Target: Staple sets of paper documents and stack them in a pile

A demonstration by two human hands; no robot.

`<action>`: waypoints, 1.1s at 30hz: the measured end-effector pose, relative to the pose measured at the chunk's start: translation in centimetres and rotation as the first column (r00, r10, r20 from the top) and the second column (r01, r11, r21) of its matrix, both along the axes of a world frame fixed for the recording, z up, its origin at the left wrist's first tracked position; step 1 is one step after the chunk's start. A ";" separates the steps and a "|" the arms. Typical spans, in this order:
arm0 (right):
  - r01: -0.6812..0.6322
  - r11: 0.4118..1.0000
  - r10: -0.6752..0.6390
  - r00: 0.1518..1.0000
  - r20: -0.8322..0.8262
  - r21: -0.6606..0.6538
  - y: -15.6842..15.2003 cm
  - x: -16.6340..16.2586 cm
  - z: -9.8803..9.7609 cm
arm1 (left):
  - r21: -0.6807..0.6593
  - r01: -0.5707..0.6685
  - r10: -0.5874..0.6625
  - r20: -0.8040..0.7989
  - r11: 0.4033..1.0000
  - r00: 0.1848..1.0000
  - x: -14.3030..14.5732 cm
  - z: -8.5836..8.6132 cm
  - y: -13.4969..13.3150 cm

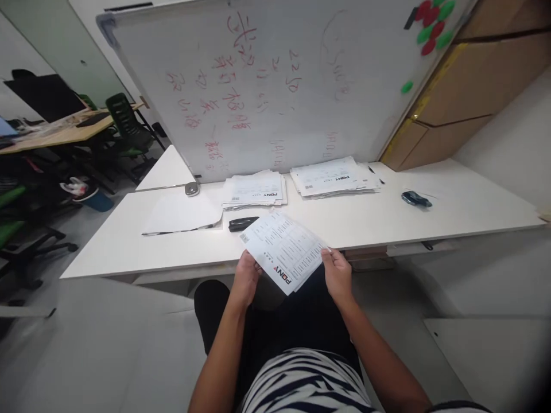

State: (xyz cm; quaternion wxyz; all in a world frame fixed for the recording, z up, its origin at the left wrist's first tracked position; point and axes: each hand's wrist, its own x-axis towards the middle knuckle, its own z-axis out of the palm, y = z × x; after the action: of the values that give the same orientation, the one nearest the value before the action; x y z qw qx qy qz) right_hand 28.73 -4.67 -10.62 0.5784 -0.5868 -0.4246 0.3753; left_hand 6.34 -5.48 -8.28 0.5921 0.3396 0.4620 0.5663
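A thin set of printed white sheets [282, 249] marked "PONY" hangs over the near edge of the white table [370, 221]. My left hand [246, 279] grips its lower left edge with the fingers closed under the paper. Its right edge is pinched by my right hand [337, 273]. A black stapler [243, 223] lies on the table just beyond the sheets, to the left.
Two stacks of similar forms [255, 190] [334, 176] lie at the back under a leaning whiteboard [275, 80]. A blank sheet [181, 213] lies to the left, a small dark object [415, 199] to the right. Office chairs [129, 123] and desks stand at far left.
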 end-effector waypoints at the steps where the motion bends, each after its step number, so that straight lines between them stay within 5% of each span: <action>1: -0.007 1.000 0.007 1.000 0.009 -0.025 -0.6 0.4 -0.2 | -0.015 -0.014 0.014 -0.011 1.000 1.000 0.4 -0.3 -0.6; 8: -0.127 0.992 0.114 0.907 -0.405 -0.005 -3.2 -3.0 -0.2 | -0.017 -0.232 0.232 -0.014 0.972 0.973 2.5 -1.9 -0.8; 13: -0.160 0.987 0.150 0.957 -0.250 -0.020 -2.7 -5.0 -0.2 | -0.027 -0.359 0.360 -0.004 0.933 0.933 2.1 -1.6 -0.3; 18: -0.116 0.993 0.116 0.993 -0.028 0.000 2.3 -2.1 2.6 | 0.150 -0.409 0.421 -0.058 0.900 0.905 -2.8 0.8 0.8; 23: -0.310 0.950 0.312 0.948 -0.056 0.036 6.0 -1.9 4.1 | 0.224 -0.140 0.230 -0.457 0.965 0.859 -5.5 3.0 1.4; 26: -0.392 0.920 0.392 0.919 -0.031 -0.005 5.9 -3.3 2.6 | 0.196 -0.112 0.207 -0.584 0.974 0.785 -4.6 2.3 1.4; 33: -0.341 0.940 0.334 0.926 0.178 0.011 4.1 -3.9 -0.2 | 0.246 -0.260 0.354 -0.533 0.934 0.769 -2.3 -1.6 1.2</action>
State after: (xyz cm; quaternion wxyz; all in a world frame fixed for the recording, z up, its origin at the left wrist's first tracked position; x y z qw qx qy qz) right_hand 24.80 -0.59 -10.83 0.4783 -0.5231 -0.5757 0.4075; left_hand 4.03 -4.28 -9.92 0.2974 0.4582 0.6202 0.5630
